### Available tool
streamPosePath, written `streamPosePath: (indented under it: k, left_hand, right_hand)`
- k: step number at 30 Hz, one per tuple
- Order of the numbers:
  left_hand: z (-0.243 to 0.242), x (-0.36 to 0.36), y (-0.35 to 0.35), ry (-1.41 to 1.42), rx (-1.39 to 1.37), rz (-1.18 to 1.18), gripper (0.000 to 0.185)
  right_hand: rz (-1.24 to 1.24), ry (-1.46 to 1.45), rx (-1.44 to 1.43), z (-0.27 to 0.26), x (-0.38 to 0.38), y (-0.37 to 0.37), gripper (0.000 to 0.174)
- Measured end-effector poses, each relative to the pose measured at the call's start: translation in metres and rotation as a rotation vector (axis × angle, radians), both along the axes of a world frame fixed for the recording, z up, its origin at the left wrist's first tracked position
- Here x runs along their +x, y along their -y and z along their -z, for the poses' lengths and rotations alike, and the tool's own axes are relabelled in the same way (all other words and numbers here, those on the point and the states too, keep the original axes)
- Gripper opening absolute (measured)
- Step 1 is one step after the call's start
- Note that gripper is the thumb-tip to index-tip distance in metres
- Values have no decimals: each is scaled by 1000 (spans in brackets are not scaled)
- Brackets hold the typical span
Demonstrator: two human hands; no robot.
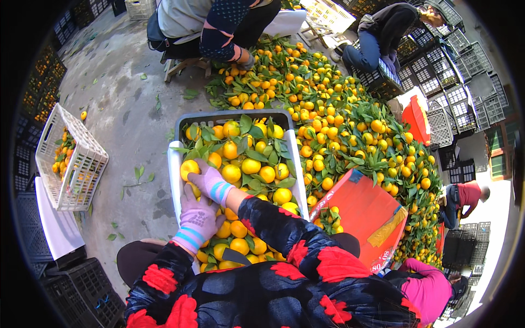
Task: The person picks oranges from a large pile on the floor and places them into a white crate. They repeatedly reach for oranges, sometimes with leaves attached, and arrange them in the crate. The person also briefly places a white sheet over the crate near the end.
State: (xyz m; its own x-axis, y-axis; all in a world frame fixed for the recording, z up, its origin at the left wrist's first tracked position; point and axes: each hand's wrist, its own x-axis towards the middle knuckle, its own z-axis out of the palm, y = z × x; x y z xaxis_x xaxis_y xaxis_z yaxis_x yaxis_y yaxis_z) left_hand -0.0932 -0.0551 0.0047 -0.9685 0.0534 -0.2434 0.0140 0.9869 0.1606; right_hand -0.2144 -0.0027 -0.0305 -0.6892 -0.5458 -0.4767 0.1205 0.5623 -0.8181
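Note:
A black crate (233, 114) with white liner over its sides (174, 180) stands before me, filled with mandarins (251, 166) and green leaves. My right hand (211, 183), in a lilac knit glove with a blue-striped cuff, reaches across to the crate's left side. Its fingers are around a mandarin (189, 168) near the left wall. Just below is my left hand (199, 219), gloved alike, with its fingertips by another mandarin (194, 190). Whether it grips that fruit is hidden. The two hands touch or overlap at the fingers.
A large heap of leafy mandarins (324, 119) spreads along the right. A red crate (361, 217) tilts against it. At left stand a white plastic crate (84, 164) and black crates (84, 291). A co-worker (213, 28) sits at the heap's far edge; several others work further right.

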Motion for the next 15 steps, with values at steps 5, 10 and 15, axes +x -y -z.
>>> streamPosePath:
  k: [5,10,15]
  left_hand:
    - [4,-16,26,-76,89,279,62]
    - [6,-20,25,-18,110,260,63]
    - [1,-20,15,42,90,152,58]
  right_hand:
    - [49,292,-230,8,-7,-1,63]
    - [-86,293,-194,-5,-18,-5,48]
    - [-253,46,49,-40,-20,-18,59]
